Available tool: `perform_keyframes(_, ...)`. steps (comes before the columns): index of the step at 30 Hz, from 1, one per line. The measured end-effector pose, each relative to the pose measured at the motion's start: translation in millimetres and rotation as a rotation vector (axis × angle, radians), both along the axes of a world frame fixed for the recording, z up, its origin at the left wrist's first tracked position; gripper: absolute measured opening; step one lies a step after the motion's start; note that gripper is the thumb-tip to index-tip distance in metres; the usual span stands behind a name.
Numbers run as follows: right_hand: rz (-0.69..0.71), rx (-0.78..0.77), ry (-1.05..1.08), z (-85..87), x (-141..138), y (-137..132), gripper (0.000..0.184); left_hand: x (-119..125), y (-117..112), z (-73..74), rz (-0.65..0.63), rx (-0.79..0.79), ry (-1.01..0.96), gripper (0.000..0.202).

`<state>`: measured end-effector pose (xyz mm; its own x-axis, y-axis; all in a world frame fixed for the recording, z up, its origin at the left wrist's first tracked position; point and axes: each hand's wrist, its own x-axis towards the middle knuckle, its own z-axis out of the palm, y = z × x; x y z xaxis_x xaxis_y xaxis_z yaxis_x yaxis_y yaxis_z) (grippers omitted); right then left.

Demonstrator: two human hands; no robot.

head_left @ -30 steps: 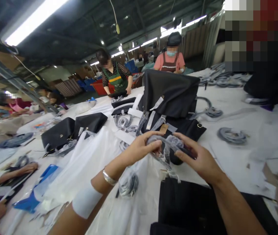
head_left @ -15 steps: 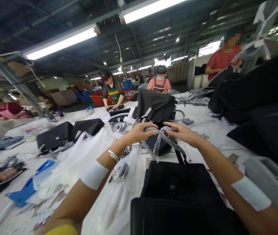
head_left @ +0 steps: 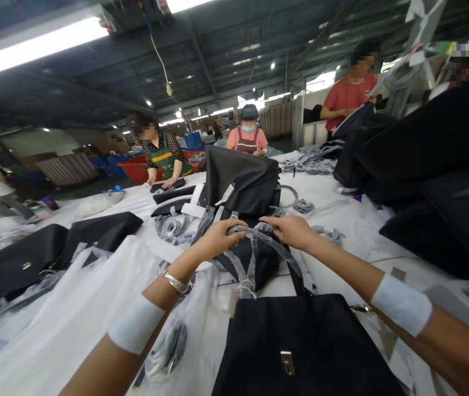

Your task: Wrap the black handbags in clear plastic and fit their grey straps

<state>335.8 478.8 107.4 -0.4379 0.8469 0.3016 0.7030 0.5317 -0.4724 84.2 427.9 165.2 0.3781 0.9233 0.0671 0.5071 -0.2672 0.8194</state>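
A black handbag (head_left: 296,341) with a metal clasp lies in front of me on the white table (head_left: 73,308). Its handles (head_left: 259,250), wrapped in clear plastic, rise from its top edge. My left hand (head_left: 218,237) is closed on the left part of the wrapped handles. My right hand (head_left: 290,230) pinches them on the right, the two hands a short way apart. A silver bangle (head_left: 175,282) sits on my left wrist, and white bands circle both forearms.
Another black bag (head_left: 240,179) stands upright just behind my hands. Flat black bags (head_left: 53,247) lie at the left, grey coiled straps (head_left: 172,226) in the middle, dark stacks (head_left: 436,165) at the right. Several other people work at the far side.
The view has swung from the left round to the bag before me. My hands have stayed on the wrapped handles and spread a little apart, the handles now stretched between them.
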Motion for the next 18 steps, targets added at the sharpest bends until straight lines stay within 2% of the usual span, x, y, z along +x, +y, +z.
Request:
perform_keyframes(4,-0.06,0.057,0.074,-27.2,-2,16,0.048,7,36,-46.5,0.087,-0.079,-0.152,0.035)
perform_keyframes(6,-0.049,0.028,0.183,-33.5,-2,20,0.043,10,45,-65.6,0.068,-0.154,-0.234,0.044)
perform_keyframes(8,-0.007,-0.108,0.428,-34.9,-2,21,0.042,10,49,-78.2,-0.044,-0.345,-0.379,0.052)
perform_keyframes(10,0.049,-0.31,0.727,-32.3,-2,20,0.048,9,49,-82.2,-0.175,-0.537,-0.52,0.058)
perform_keyframes(11,0.075,-0.397,0.845,-30.0,-2,18,0.052,7,48,-80.3,-0.197,-0.561,-0.549,0.059)
perform_keyframes(13,0.094,-0.496,0.97,-23.6,-1,12,0.055,4,42,-67.4,-0.097,-0.411,-0.471,0.053)
perform_keyframes(16,0.086,-0.576,1.073,-10.1,5,-2,0.056,2,10,-26.6,0.149,-0.042,-0.179,0.037)
perform_keyframes(17,0.089,-0.595,1.096,-4.6,7,-8,0.057,3,-10,-9.9,0.171,0.032,-0.087,0.034)
perform_keyframes(18,0.1,-0.609,1.11,1.3,9,-14,0.059,5,-34,6.1,0.14,0.082,-0.014,0.031)
